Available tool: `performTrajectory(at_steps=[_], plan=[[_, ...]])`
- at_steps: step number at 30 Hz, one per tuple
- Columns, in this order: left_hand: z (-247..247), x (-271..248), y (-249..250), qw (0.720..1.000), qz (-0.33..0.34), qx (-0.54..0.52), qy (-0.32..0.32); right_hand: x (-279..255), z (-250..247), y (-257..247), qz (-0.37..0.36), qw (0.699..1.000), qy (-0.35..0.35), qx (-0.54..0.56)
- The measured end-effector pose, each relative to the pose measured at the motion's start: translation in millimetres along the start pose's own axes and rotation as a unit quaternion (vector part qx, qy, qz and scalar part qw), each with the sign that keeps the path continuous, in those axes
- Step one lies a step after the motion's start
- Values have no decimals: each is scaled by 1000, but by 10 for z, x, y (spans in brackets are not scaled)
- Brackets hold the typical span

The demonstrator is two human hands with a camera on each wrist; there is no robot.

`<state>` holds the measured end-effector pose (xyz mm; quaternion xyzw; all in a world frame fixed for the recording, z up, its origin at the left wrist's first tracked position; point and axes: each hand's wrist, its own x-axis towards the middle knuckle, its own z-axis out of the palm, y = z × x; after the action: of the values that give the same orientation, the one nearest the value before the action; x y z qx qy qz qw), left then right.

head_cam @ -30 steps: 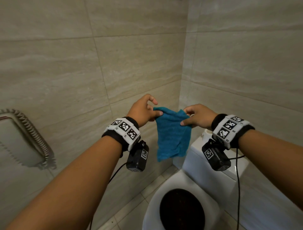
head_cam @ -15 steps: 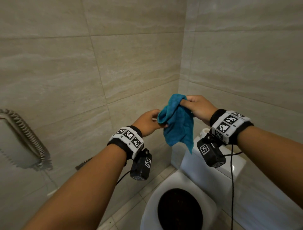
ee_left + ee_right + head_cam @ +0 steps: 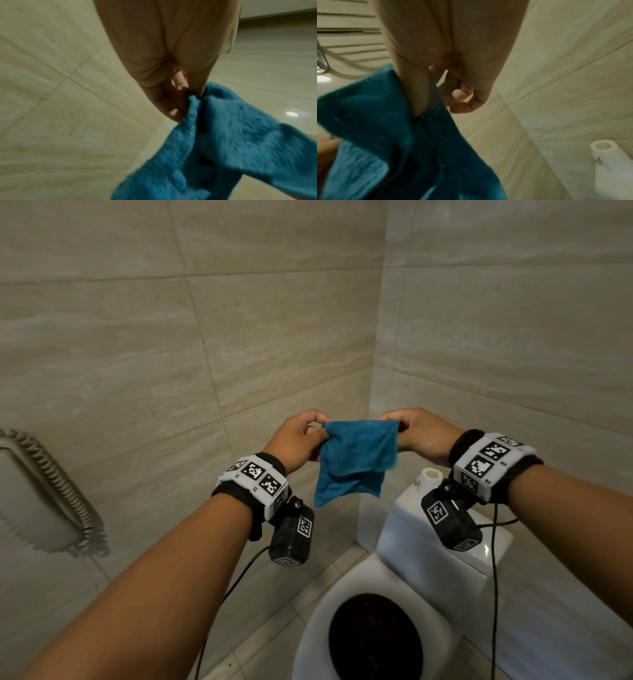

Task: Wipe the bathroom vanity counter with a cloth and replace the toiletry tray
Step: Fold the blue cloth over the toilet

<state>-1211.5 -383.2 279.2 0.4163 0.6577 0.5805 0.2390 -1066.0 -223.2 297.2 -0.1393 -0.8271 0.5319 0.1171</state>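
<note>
In the head view, the cloth (image 3: 356, 460) is held in the air above the toilet (image 3: 394, 604), spread between the left hand (image 3: 298, 440) and right hand (image 3: 421, 436), each pinching an upper corner.

In the left wrist view, fingers (image 3: 173, 100) are seen curled onto a bunched corner.

In the right wrist view, the thumb and fingers (image 3: 460, 100) are closed on the edge.

The cloth is judged light, soft and limp; corners are best gripped.

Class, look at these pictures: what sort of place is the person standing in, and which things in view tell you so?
Almost certainly a bathroom: a white toilet with its cistern, a toilet roll on top, and tiled walls.
</note>
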Motion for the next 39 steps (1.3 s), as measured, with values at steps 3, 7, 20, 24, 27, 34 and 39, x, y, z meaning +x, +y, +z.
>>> performTrajectory(at_steps=[3, 7, 20, 24, 27, 34, 39], plan=[[-49, -21, 9, 1000, 12, -3, -15, -20, -7, -5, -26, 999, 21, -8], [-67, -40, 32, 1000, 16, 6, -18, 6, 0, 15, 3, 999, -11, -43], [-19, -94, -5, 999, -35, 26, -18, -4, 81, 57, 35, 999, -10, 4], [20, -49, -240, 991, -20, 129, -30, 25, 150, 209, 64, 997, 7, -34], [98, -66, -453, 985, -49, 161, -41, 1, 227, 355, 89, 988, 16, -124], [358, -150, -1091, 984, -111, 102, -96, -65, 502, 937, 166, 975, -6, -145], [619, -265, -1591, 982, -165, 38, -80, -166, 758, 1590, 208, 971, 96, -71]])
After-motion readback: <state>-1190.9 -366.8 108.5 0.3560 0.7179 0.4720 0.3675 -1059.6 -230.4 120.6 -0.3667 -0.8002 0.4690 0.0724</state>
